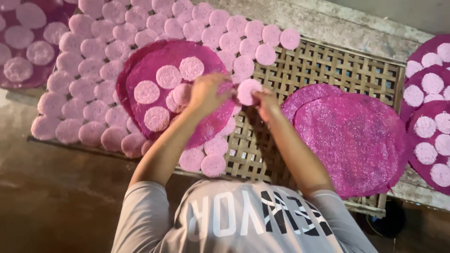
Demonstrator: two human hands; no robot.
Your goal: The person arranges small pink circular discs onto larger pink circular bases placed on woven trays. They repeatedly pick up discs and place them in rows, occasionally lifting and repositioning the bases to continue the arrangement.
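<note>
My left hand [206,93] and my right hand [267,104] meet over a woven bamboo rack [328,65]. Between their fingertips they pinch one small pale pink round disc [247,91]. Just left of my left hand lies a dark magenta round mat [176,54] with several pale pink discs [168,77] on it. Rows of the same pale pink discs [93,70] cover the left and far part of the rack, touching each other.
A stack of bare magenta round mats [349,140] lies on the rack's right side. More magenta mats with discs [429,126] sit at the right edge, and another [28,42] at the far left. A concrete ledge [337,23] runs behind the rack.
</note>
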